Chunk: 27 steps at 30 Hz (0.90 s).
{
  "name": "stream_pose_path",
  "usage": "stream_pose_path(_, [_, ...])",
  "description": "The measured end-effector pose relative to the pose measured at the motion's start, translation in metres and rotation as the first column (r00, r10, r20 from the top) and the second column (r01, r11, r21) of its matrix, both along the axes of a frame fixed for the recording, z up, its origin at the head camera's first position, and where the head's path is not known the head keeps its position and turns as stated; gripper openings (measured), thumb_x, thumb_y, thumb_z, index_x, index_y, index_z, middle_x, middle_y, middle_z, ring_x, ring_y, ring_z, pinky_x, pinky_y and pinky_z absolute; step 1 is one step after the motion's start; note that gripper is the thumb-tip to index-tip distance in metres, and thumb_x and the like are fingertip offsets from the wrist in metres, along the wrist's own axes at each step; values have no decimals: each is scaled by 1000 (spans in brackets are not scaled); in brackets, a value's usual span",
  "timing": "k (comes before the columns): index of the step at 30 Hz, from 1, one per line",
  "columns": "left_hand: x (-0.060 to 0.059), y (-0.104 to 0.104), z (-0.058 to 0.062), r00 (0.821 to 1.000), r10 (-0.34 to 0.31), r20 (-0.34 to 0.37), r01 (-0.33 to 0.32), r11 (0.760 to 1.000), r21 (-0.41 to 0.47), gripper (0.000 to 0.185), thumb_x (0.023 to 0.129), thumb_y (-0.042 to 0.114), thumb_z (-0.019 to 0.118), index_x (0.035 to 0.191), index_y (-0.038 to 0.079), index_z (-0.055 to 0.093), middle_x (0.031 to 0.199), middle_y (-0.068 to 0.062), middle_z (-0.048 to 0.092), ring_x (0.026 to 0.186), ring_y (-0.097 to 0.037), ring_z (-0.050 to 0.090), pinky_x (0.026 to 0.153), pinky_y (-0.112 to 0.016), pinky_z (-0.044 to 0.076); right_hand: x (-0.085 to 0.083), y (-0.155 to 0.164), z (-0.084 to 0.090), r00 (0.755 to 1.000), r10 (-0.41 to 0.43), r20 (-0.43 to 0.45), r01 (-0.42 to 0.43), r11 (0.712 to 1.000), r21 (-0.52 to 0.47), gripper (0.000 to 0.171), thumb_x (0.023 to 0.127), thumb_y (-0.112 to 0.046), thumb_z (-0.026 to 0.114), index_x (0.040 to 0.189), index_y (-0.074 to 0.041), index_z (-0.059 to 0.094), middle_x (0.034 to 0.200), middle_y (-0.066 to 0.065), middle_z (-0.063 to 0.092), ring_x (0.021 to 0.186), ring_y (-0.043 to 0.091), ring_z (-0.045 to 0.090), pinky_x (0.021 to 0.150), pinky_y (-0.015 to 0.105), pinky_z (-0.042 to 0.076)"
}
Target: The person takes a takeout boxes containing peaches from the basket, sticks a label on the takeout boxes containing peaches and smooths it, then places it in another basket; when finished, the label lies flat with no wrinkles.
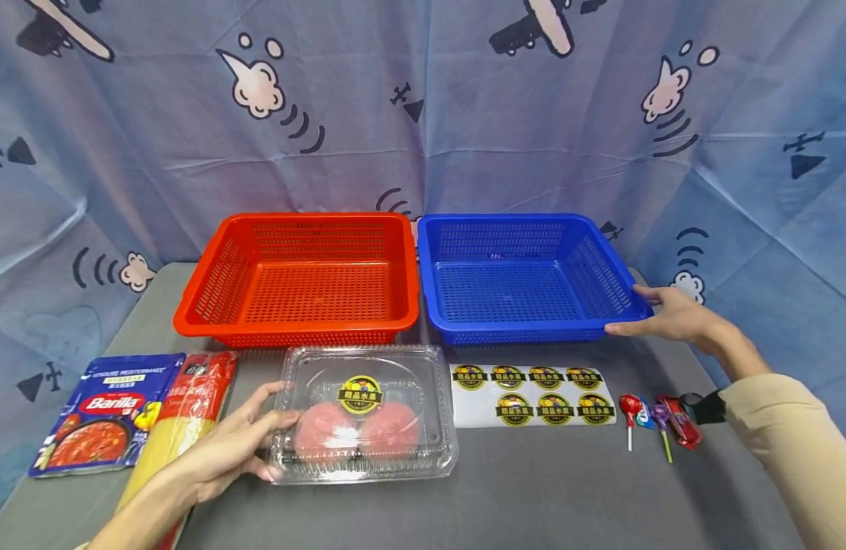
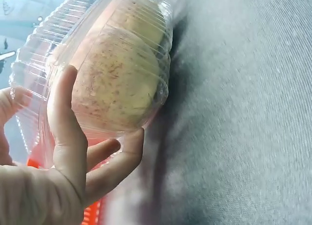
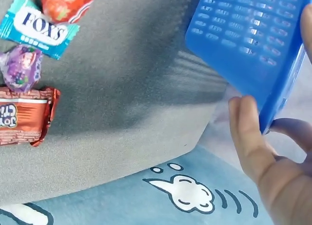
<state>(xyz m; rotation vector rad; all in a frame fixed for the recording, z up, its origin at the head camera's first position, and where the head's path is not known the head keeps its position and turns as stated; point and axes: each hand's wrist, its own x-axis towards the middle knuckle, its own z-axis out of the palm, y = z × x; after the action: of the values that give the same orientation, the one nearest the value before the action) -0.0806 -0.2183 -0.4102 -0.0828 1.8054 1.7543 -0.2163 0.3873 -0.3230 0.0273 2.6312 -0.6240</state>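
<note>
A clear plastic clamshell box [image 1: 367, 412] with two reddish apples and a round sticker on its lid lies at the front of the grey table. My left hand [image 1: 278, 447] grips its left end, thumb on top and fingers underneath; the left wrist view shows the box [image 2: 117, 73] held this way. A blue basket [image 1: 526, 229] stands empty at the back right. My right hand [image 1: 632, 312] holds its front right corner, fingers on the rim, thumb [image 3: 246, 132] against the wall of the basket [image 3: 248, 39].
An empty red basket [image 1: 306, 221] stands left of the blue one. A sticker sheet [image 1: 533, 396] lies right of the box, then lollipops [image 1: 630, 412] and a red snack bar [image 1: 680, 420]. A Barilla sauce pouch [image 1: 102, 412] and spaghetti pack [image 1: 182, 420] lie front left.
</note>
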Motion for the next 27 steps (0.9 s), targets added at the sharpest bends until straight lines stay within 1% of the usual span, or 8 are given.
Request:
stream_pose_path(3, [2, 2, 3, 1000, -8, 1, 8, 1000, 26, 70, 104, 29, 54, 158, 18, 10, 122, -7, 70, 77, -15, 69, 58, -26, 58, 2, 0, 1, 1000, -21, 3, 21, 999, -28, 119, 89, -51, 75, 158, 12, 1, 156, 50, 9, 142, 67, 20, 110, 76, 31])
stream_pose_path(6, [5, 5, 7, 1000, -16, -8, 16, 999, 47, 66, 105, 28, 53, 156, 20, 12, 122, -3, 70, 81, -17, 70, 59, -28, 57, 3, -2, 0, 1000, -30, -2, 30, 999, -41, 119, 89, -50, 76, 158, 11, 2, 156, 49, 9, 142, 67, 20, 110, 75, 32])
stream_pose_path(10, [7, 12, 20, 999, -31, -29, 33, 996, 77, 61, 105, 27, 52, 155, 23, 16, 141, -10, 61, 92, -21, 69, 61, -31, 58, 4, -3, 0, 999, -40, -1, 40, 999, -33, 120, 88, -52, 77, 159, 11, 3, 157, 49, 9, 141, 67, 21, 110, 75, 32])
stream_pose_path(12, [5, 18, 30, 998, -39, -43, 42, 995, 86, 61, 105, 26, 52, 155, 23, 17, 149, -19, 54, 95, -23, 68, 61, -32, 59, 4, -3, 0, 999, -52, 5, 52, 998, -31, 121, 87, -52, 77, 159, 10, 3, 156, 49, 9, 141, 67, 22, 110, 75, 33])
stream_pose_path(15, [0, 29, 50, 999, -23, -49, 27, 995, 98, 60, 105, 26, 51, 154, 23, 18, 160, -25, 39, 97, -23, 68, 60, -31, 59, 4, -3, -1, 997, -70, 13, 70, 997, -37, 121, 87, -52, 77, 159, 10, 3, 156, 49, 10, 140, 67, 23, 111, 74, 33])
stream_pose_path(18, [-11, 41, 70, 999, 18, -52, -13, 995, 100, 57, 105, 27, 51, 153, 24, 19, 161, -23, 37, 96, -22, 68, 59, -28, 58, 4, -3, -2, 997, -78, 16, 79, 996, -42, 122, 87, -53, 78, 159, 11, 3, 155, 50, 12, 140, 66, 25, 111, 74, 34])
stream_pose_path(21, [-26, 54, 88, 996, 62, -69, -55, 994, 98, 58, 105, 27, 51, 153, 24, 19, 157, -21, 37, 94, -21, 68, 60, -27, 58, 4, -3, -2, 997, -76, 19, 77, 996, -48, 122, 87, -53, 77, 159, 12, 2, 154, 51, 14, 139, 65, 29, 110, 73, 36])
stream_pose_path(27, [-71, 85, 106, 987, 100, -126, -87, 991, 103, 60, 103, 26, 52, 152, 22, 17, 151, -18, 39, 80, -16, 66, 63, -27, 59, 4, -4, -3, 996, -80, 32, 82, 996, -45, 123, 87, -54, 76, 158, 13, 1, 151, 53, 19, 135, 64, 38, 107, 69, 44])
